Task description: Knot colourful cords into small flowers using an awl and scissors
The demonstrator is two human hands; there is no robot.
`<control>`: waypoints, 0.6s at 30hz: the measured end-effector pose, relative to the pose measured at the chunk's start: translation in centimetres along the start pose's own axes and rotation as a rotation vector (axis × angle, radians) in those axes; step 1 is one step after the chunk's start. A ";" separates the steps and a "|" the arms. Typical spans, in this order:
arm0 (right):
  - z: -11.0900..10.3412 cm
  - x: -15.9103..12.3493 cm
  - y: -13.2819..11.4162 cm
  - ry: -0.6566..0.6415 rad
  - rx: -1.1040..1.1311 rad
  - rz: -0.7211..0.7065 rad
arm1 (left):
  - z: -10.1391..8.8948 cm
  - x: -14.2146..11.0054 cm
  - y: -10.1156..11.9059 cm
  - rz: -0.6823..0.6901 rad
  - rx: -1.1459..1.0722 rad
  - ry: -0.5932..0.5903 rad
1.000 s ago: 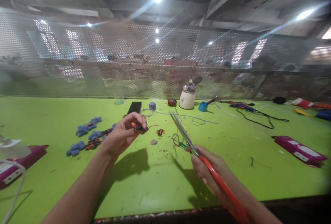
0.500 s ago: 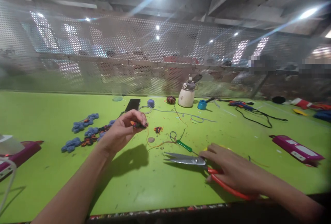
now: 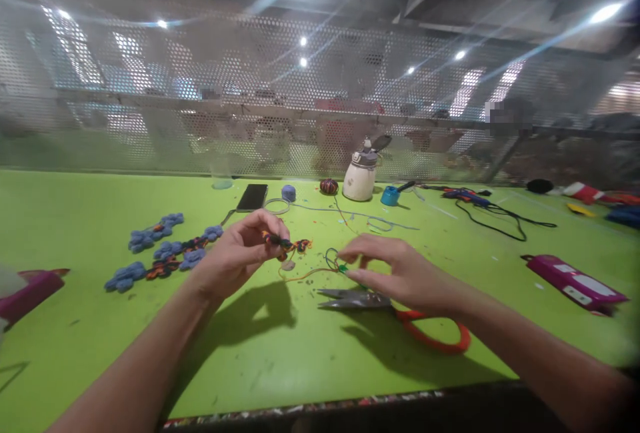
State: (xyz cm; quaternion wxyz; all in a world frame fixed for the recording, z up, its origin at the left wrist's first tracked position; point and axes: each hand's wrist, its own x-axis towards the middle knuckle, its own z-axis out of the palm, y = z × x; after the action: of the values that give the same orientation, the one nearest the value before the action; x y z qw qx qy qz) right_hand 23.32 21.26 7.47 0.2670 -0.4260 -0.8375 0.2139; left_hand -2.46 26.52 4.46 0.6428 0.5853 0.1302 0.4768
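My left hand (image 3: 245,246) is closed, pinching a small dark crochet piece (image 3: 276,241) with orange and purple flecks. Just past it, in line with it, shows a small orange-and-black crochet flower (image 3: 303,245); whether they touch I cannot tell. My right hand (image 3: 395,267) is open over the table, thumb and forefinger apart. Under its fingertips lies a green-handled tool (image 3: 343,268), mostly hidden, by a dark green loop of yarn (image 3: 331,258). Orange-handled scissors (image 3: 435,338) lie with blades parted below that hand. A yellowish strand (image 3: 310,276) runs between the two hands.
Blue and dark crochet flowers (image 3: 143,239) lie at left. Behind stand a phone (image 3: 253,197), a blue yarn ball (image 3: 289,193), a dark yarn ball (image 3: 329,186), a white bottle (image 3: 359,181) and a blue pot (image 3: 390,195). Purple power strip (image 3: 573,283) and corded tool (image 3: 467,197) sit right.
My right hand has let go of the scissors and moved left and up to the green-handled tool. The scissors stay on the table. My left hand still holds the crochet piece.
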 end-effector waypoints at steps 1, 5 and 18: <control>0.8 1.0 -0.7 0.054 0.071 -0.031 | 0.3 0.0 -0.1 -0.008 0.000 -0.011; 3.6 3.7 -2.6 0.165 0.213 -0.136 | 0.8 -0.1 -0.5 -0.032 0.029 -0.015; 5.0 3.6 -1.2 0.090 0.895 0.102 | 1.9 0.1 -1.1 -0.179 0.057 0.044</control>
State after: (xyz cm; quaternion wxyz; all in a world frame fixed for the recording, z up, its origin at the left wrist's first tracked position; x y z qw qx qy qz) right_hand 17.74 22.92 5.27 0.4505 -0.3180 -0.6280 0.5491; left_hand -0.59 25.55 4.08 0.6628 0.5788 0.2095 0.4264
